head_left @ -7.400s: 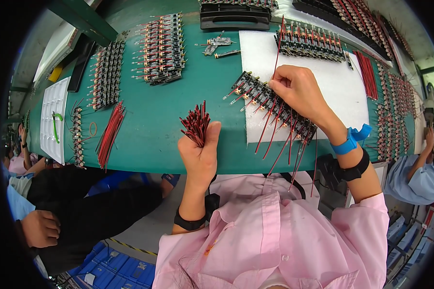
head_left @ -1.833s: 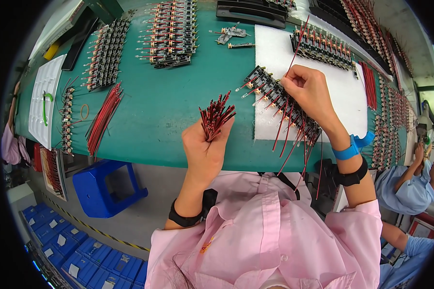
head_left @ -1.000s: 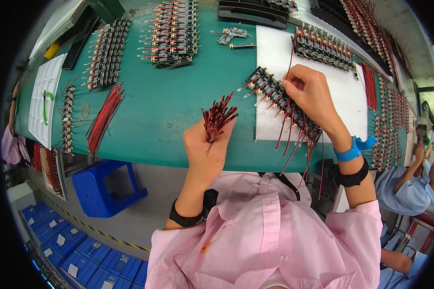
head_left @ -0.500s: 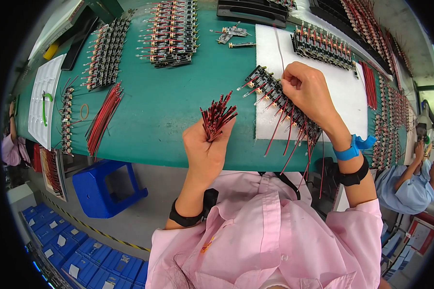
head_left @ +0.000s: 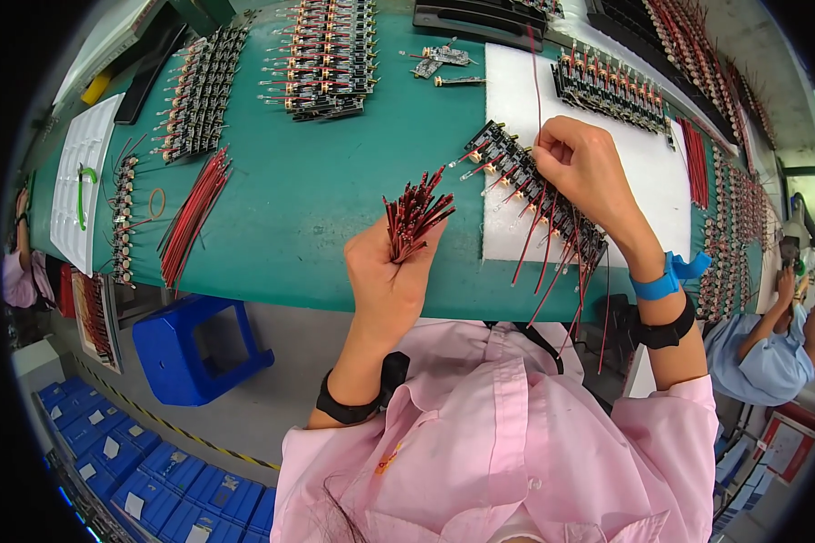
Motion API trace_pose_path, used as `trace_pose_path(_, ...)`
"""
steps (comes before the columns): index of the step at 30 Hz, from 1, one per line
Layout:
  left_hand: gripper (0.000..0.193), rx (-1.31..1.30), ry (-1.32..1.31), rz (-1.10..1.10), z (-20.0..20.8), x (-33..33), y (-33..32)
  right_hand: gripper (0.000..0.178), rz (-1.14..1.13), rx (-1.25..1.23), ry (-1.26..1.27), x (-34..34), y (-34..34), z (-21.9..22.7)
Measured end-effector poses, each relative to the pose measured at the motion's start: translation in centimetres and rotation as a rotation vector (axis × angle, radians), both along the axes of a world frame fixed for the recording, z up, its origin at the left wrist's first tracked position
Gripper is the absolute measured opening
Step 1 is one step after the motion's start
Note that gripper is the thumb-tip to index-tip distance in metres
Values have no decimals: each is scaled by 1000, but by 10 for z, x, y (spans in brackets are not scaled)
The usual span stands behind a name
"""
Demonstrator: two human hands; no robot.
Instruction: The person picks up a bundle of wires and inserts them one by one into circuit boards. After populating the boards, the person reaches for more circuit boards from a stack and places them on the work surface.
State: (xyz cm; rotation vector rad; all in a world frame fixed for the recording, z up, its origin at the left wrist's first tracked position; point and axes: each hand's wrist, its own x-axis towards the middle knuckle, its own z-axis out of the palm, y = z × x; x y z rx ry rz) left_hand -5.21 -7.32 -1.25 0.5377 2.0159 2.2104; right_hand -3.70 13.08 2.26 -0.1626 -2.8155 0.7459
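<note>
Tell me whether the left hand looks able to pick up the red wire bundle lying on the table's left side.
Probably not as things stand: the left hand is closed around another bunch of red wires, though nothing visible blocks its path to the lying bundle.

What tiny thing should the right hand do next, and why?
Maybe the right hand should settle its red wire onto the row of circuit boards: it pinches that wire right by the row, where other red wires trail toward the person. The left hand is busy gripping a wire bundle.
</note>
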Motion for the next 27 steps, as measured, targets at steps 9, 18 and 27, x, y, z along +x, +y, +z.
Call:
trace_pose_path(9, 25, -26, -14, 2, 3, 2, 1, 12, 17, -77, -96, -1, 7, 1)
trace_pose_path(18, 8, -20, -17, 20, -3, 1, 0, 11, -13, -67, -89, 0, 4, 0)
trace_pose_path(27, 10, -20, 2, 31, -3, 2, 1, 10, 12, 37, -34, 0, 2, 0)
